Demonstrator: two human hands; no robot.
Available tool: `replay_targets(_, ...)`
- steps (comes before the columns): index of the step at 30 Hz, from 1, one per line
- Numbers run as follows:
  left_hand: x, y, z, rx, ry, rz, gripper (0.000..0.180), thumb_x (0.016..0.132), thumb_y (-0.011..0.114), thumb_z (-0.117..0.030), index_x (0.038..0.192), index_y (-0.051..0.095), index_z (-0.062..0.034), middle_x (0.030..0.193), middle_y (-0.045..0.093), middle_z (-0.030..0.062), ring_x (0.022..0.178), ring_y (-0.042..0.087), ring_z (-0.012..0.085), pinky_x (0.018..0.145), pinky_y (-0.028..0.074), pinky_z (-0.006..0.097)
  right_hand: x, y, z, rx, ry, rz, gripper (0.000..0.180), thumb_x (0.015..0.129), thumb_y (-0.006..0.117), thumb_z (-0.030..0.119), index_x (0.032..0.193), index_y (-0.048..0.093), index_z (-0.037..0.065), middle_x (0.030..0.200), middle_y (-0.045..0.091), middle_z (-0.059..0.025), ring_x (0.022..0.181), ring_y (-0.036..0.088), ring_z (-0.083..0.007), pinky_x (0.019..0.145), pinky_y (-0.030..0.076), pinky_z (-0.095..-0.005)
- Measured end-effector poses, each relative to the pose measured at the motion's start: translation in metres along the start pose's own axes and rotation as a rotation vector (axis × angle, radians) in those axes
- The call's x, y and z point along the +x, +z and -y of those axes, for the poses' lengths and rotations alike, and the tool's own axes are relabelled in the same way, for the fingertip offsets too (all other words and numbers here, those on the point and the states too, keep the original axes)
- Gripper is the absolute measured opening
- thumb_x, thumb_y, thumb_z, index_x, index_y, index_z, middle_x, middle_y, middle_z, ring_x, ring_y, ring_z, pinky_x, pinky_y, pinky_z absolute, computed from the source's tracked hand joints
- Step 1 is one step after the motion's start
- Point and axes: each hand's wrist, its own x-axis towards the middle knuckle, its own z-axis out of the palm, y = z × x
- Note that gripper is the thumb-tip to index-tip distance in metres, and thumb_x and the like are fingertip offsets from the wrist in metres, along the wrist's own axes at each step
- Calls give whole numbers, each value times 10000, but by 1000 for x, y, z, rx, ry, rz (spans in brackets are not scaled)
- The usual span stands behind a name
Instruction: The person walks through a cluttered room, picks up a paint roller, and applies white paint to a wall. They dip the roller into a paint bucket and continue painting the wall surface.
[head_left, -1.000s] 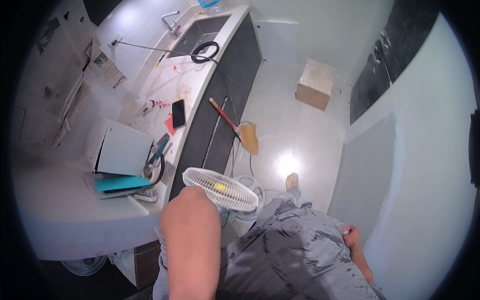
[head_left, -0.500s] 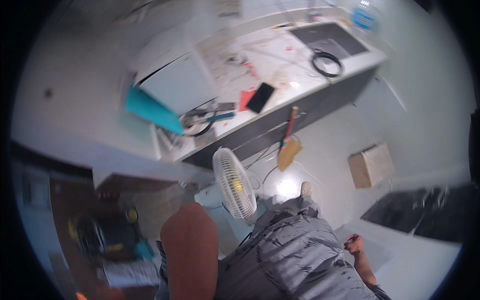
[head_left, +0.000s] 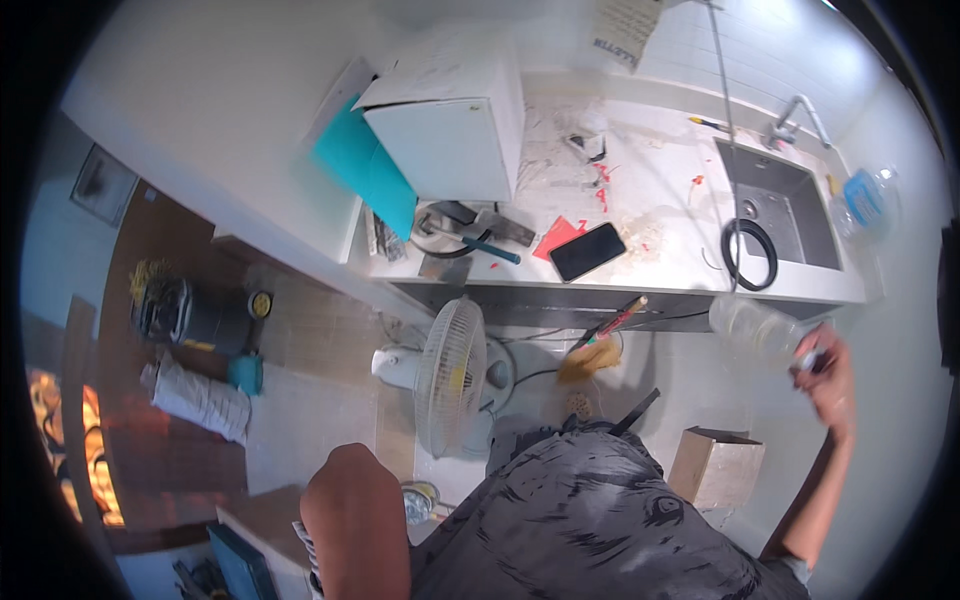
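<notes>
My right hand (head_left: 825,378) is raised at the right, in front of the counter's right end. Its fingers are closed round the neck end of a clear plastic bottle (head_left: 752,326), which lies sideways in the air and points left; the bottle is slightly blurred. A bare limb of mine (head_left: 355,520) rises at the lower left and ends in a rounded bend. My left hand does not show. Behind the bottle, a coiled black hose or cable (head_left: 768,262) rests at the counter's front edge by the sink (head_left: 808,205).
On the white counter (head_left: 660,185) are a phone (head_left: 588,252), a blue-handled hammer (head_left: 485,247) and a white box (head_left: 440,150). A larger bottle (head_left: 868,200) stands beyond the sink. Below are a fan (head_left: 452,380), a brush (head_left: 592,358) and a cardboard box (head_left: 710,470).
My right hand has risen from low at the right up toward the counter, and the clear bottle now shows in it. The view has swung, putting the sink further right.
</notes>
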Motion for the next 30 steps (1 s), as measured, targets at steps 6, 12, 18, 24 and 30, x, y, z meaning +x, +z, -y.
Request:
replay_targets(6,-6,19,16,91,-126,30,141,783,690,-82,896,605,-82,789,633,61,728,603,210,668,485,331,143,26,62,-43,-276,-6,208,757,681,18,942,588,34,782,595,-25,559,585,-95,498,447,-253)
replay_targets(12,-67,10,24,364,-679,145,141,757,709,-60,851,608,-90,735,632,49,669,609,194,620,496,309,218,91,58,-208,-265,-41,207,746,706,33,940,658,-24,806,623,-74,560,641,-164,541,499,-313)
replay_targets(18,-271,-67,100,705,-1573,-632,100,889,702,-75,911,619,-24,797,636,25,703,568,92,673,471,254,239,128,39,-256,-316,-133,287,785,718,57,1064,687,-4,996,638,-136,657,669,-197,596,531,-327)
replay_targets(24,-385,-139,165,783,-1669,-747,231,831,777,-164,979,684,-13,822,672,71,723,633,162,714,511,316,228,131,34,-561,-431,-199,592,812,737,65,1381,578,79,1262,618,-194,920,698,-246,740,561,-319)
replay_targets(30,-428,-154,222,1302,-1613,-329,412,763,836,-254,1029,698,29,931,711,201,870,689,385,828,532,453,166,129,12,-131,-315,-175,713,863,646,-35,1523,435,133,1448,501,-140,836,635,-119,733,536,-274)
